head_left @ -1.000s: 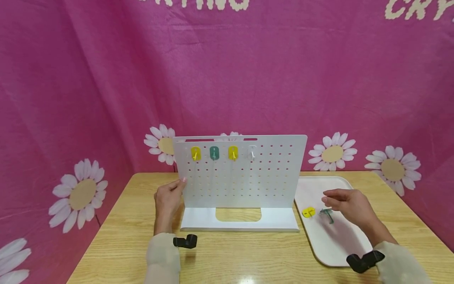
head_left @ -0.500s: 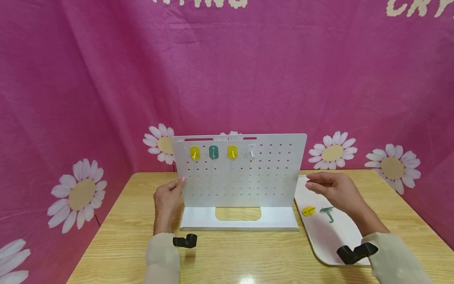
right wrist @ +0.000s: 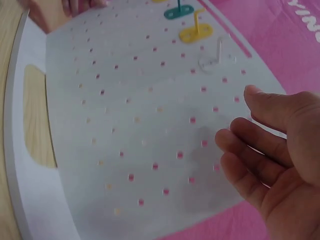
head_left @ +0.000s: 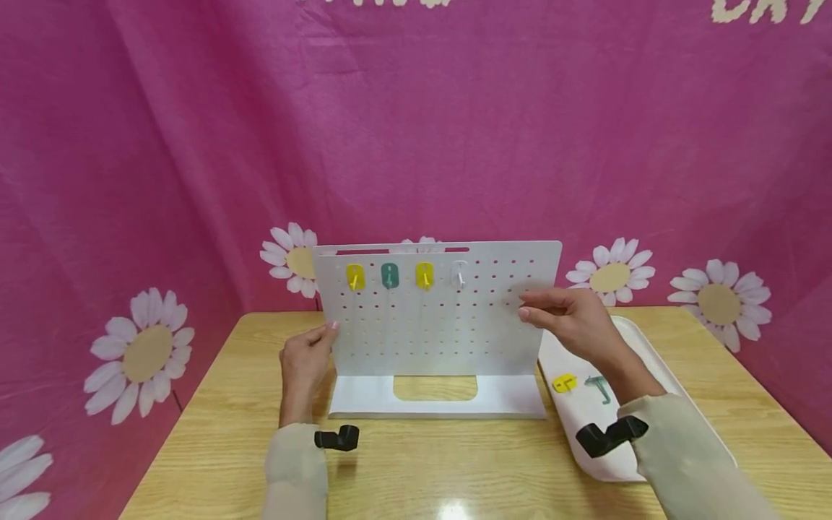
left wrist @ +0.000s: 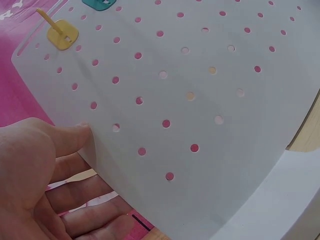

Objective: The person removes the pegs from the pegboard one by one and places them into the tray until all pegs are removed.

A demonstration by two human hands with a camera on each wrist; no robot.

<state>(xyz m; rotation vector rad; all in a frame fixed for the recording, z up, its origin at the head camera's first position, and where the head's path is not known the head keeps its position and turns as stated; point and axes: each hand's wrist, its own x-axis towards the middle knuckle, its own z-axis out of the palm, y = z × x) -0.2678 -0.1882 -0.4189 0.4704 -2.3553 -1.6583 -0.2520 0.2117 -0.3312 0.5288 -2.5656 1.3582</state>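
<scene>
Head view: a white pegboard (head_left: 429, 328) is stood upright near the middle of the wooden surface (head_left: 429, 469), towards its far edge, and its left edge is gripped by the left hand (head_left: 304, 360), whose thumb is laid on the front face while the fingers are tucked behind, as is also shown by the left wrist view. The right hand (head_left: 575, 325) is held in front of the pegboard's right part, at about mid-height, with the thumb parted from loosely bent fingers; whether the pegboard is touched by them cannot be told. Along the pegboard's upper part four hooks are fixed in a row: the left yellow hook (head_left: 354, 276), the teal hook (head_left: 390, 275), the middle yellow hook (head_left: 425, 276) and the clear hook (head_left: 458, 274). All four are placed up and to the left of the right hand, the clear hook being nearest to it, while the left yellow hook is set above the left hand, well apart from it. Between the pegboard and the surface's right edge a white tray (head_left: 601, 462) is laid, partly covered by the right sleeve (head_left: 676, 440). On it, near its left edge and below the right hand, a loose yellow hook (head_left: 564, 383) and a green hook (head_left: 598, 388) are laid just beside each other.
</scene>
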